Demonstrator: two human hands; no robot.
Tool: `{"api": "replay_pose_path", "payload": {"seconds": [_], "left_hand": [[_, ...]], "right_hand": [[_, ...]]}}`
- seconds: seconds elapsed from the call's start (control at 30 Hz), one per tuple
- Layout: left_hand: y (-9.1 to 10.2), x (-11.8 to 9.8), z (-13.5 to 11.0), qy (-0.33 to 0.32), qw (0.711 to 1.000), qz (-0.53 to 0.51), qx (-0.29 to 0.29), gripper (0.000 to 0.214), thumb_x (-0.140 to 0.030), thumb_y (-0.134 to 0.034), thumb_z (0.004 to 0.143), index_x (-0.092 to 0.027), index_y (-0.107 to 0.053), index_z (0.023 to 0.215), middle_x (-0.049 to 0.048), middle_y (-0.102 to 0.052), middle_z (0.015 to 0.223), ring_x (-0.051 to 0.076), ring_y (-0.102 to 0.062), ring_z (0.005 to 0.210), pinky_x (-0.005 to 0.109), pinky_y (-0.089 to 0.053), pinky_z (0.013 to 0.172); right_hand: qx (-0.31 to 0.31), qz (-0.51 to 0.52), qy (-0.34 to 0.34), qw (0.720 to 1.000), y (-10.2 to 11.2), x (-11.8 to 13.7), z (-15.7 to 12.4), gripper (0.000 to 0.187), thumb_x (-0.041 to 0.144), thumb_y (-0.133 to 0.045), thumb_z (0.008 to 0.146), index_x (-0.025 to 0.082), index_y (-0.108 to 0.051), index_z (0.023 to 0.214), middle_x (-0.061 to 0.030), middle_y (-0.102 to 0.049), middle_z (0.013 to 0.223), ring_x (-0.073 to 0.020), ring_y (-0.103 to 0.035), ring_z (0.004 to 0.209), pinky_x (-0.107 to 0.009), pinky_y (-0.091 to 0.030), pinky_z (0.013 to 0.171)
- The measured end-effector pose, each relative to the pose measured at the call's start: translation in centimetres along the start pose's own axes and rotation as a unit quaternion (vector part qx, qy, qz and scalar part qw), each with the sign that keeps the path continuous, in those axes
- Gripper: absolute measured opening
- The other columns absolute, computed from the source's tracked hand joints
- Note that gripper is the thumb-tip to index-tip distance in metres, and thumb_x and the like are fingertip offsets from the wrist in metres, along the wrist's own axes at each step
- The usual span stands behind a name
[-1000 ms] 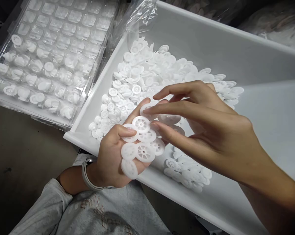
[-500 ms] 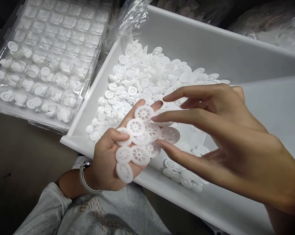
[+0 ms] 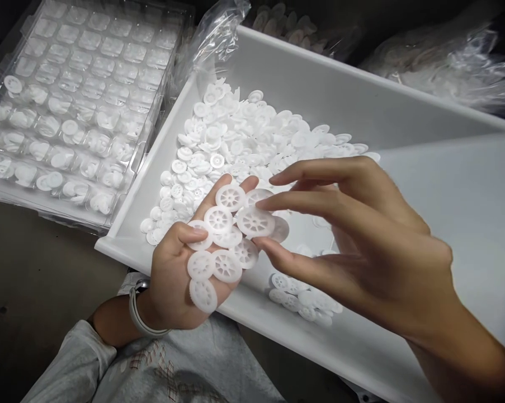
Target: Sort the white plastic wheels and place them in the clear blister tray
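My left hand lies palm up over the near rim of a white bin, with several white plastic spoked wheels spread on its palm and fingers; the thumb rests on one of them. My right hand reaches in from the right and pinches one wheel between thumb and middle finger, right at the left fingertips. A large heap of the same white wheels fills the bin's far left part, and a smaller cluster lies under my right hand.
A clear plastic blister tray with many square pockets stands left of the bin; its nearer rows hold wheels. Crumpled clear plastic bags of parts lie behind the bin. A grey sleeve and a wristband show at the bottom left.
My right hand has closed its thumb and finger on one wheel at the left fingertips. Both hands have drifted slightly left and down in the picture as the view shifted.
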State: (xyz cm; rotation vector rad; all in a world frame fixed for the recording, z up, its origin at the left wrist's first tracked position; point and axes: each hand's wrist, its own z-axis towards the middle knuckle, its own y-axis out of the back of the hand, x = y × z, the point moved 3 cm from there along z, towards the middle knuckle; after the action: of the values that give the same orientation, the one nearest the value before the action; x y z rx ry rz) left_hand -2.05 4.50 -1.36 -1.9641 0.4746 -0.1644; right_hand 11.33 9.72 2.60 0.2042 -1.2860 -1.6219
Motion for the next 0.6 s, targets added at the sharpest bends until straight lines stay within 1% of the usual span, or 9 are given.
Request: {"api": "replay_pose_path", "payload": {"seconds": [0.1, 0.2, 0.3, 0.4, 0.53, 0.6], "left_hand": [[0.0, 0.0, 0.0, -0.001, 1.0, -0.007, -0.001, 0.063, -0.02, -0.043, 0.079, -0.022, -0.045, 0.143, 0.0018, -0.055, 0.145, 0.025, -0.047, 0.138, 0.044, -0.043, 0.112], [0.0, -0.1, 0.0, -0.002, 1.0, -0.011, 0.002, 0.064, -0.02, -0.043, 0.079, -0.021, -0.045, 0.143, 0.0027, -0.056, 0.143, 0.025, -0.048, 0.137, 0.044, -0.043, 0.113], [0.0, -0.1, 0.0, -0.006, 1.0, -0.008, 0.0, 0.065, -0.019, -0.043, 0.079, -0.021, -0.044, 0.144, 0.0022, -0.054, 0.146, 0.025, -0.048, 0.137, 0.042, -0.043, 0.113], [0.0, -0.2, 0.0, -0.011, 1.0, 0.001, -0.002, 0.067, -0.02, -0.045, 0.078, -0.022, -0.043, 0.145, 0.0021, -0.052, 0.148, 0.025, -0.047, 0.138, 0.041, -0.045, 0.11], [0.0, -0.2, -0.1, -0.01, 1.0, 0.016, -0.001, 0.066, -0.022, -0.045, 0.078, -0.024, -0.046, 0.143, 0.0014, -0.053, 0.146, 0.026, -0.045, 0.139, 0.043, -0.047, 0.108], [0.0, -0.2, -0.1, -0.012, 1.0, 0.026, -0.002, 0.066, -0.022, -0.044, 0.078, -0.025, -0.046, 0.144, 0.0025, -0.055, 0.144, 0.027, -0.045, 0.14, 0.044, -0.047, 0.108]], "right_hand": [[0.009, 0.081, -0.048, 0.996, -0.4, -0.6, -0.2, 0.027, 0.023, -0.068, 0.086, 0.029, -0.058, 0.111, -0.0066, -0.056, 0.105, -0.0234, -0.06, 0.103, -0.043, -0.057, 0.083], [0.019, 0.119, -0.067, 0.99, -1.1, -1.2, -0.6, 0.028, 0.027, -0.069, 0.086, 0.03, -0.06, 0.113, -0.0071, -0.056, 0.109, -0.024, -0.059, 0.107, -0.044, -0.056, 0.088], [0.021, 0.122, -0.071, 0.99, -1.6, -1.5, -1.0, 0.028, 0.027, -0.068, 0.086, 0.03, -0.061, 0.113, -0.0077, -0.055, 0.112, -0.0238, -0.059, 0.107, -0.042, -0.056, 0.086], [0.023, 0.124, -0.062, 0.99, -1.7, -1.6, -1.1, 0.029, 0.026, -0.069, 0.086, 0.029, -0.062, 0.113, -0.0077, -0.055, 0.111, -0.0236, -0.059, 0.107, -0.04, -0.056, 0.082], [0.026, 0.132, -0.06, 0.989, -1.8, -1.6, -1.1, 0.03, 0.024, -0.068, 0.086, 0.03, -0.061, 0.115, -0.0078, -0.055, 0.112, -0.0236, -0.058, 0.107, -0.04, -0.056, 0.08], [0.028, 0.136, -0.063, 0.988, -1.9, -1.6, -1.1, 0.031, 0.024, -0.067, 0.086, 0.03, -0.06, 0.116, -0.0077, -0.055, 0.111, -0.0234, -0.058, 0.107, -0.041, -0.056, 0.083]]}}
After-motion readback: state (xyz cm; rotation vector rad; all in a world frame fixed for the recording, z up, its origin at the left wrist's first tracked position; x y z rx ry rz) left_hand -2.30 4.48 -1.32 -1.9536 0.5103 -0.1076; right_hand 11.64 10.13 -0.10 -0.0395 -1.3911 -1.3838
